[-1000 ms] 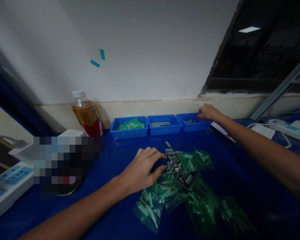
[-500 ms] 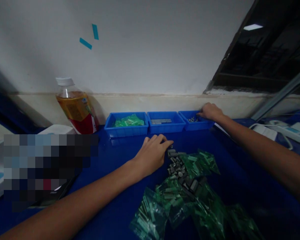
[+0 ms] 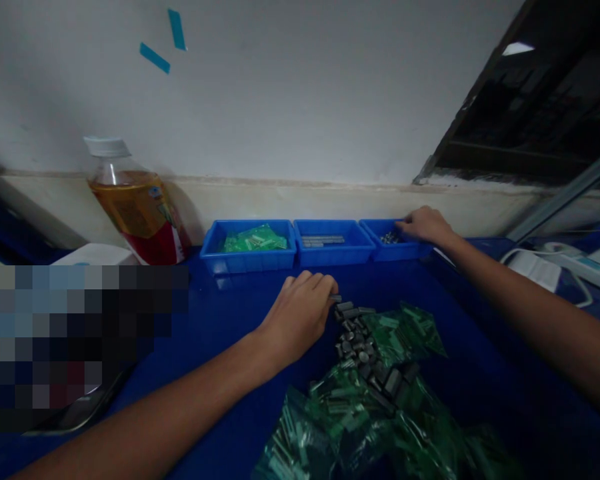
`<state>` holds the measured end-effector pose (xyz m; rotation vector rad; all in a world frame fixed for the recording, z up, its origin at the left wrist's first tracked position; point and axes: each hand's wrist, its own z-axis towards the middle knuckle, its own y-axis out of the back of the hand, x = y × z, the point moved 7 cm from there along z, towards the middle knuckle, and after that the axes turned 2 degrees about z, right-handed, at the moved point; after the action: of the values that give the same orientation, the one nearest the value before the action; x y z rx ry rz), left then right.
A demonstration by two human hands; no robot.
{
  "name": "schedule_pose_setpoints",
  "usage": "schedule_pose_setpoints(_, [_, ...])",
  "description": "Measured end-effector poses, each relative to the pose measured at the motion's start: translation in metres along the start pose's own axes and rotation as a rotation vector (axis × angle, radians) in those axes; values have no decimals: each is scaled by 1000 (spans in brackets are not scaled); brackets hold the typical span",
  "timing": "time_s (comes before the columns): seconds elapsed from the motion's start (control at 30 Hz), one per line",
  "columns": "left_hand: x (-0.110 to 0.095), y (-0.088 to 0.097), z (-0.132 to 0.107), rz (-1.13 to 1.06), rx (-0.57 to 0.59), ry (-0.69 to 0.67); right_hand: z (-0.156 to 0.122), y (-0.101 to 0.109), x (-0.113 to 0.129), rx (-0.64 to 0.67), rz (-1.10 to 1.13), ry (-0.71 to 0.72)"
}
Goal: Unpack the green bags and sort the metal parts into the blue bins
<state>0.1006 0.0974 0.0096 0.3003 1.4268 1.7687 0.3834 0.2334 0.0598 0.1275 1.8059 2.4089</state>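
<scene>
My left hand (image 3: 303, 313) is above the blue table, its fingers curled closed around a small metal pin (image 3: 335, 298) that sticks out at the fingertips. Just right of it lies a loose pile of short grey metal pieces (image 3: 356, 340). Green-tinted plastic bags of metal pins (image 3: 395, 333) surround the pile on the right and in front. At the back right, my right hand (image 3: 427, 225) reaches into the right blue bin (image 3: 403, 251), which holds small shiny metal parts (image 3: 390, 237). Its fingers are bent together, and the tips are partly hidden, so what they grip does not show.
The left blue bin (image 3: 247, 263) holds green bags, and the middle blue bin (image 3: 335, 255) holds long metal pins. A drink bottle (image 3: 140, 213) stands at the back left by a white object (image 3: 97, 255). Power strips and cables (image 3: 587, 267) lie at the right.
The view has shifted slightly. A metal pin now shows at my left fingertips, beside the pile. My right hand stays at the right bin.
</scene>
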Motion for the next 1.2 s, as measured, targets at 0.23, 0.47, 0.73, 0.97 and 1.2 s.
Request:
schedule_pose_setpoints(0.23, [1,9,0,-172,-110,17,-134,44,83,-249,359,441])
schedule_pose_setpoints(0.47, [-4,13,-3,-263,-155,-56,-194,33,144,-141,422,738])
schedule_pose_setpoints(0.73, [-7,18,-4,-311,-161,-80,-185,31,145,-183,488,727])
schedule_pose_setpoints(0.97, [-4,13,-4,-285,-155,-82,-188,27,144,-164,515,735])
schedule_pose_setpoints(1.2, [-5,16,-3,-278,-110,-25,-191,32,143,-230,528,741])
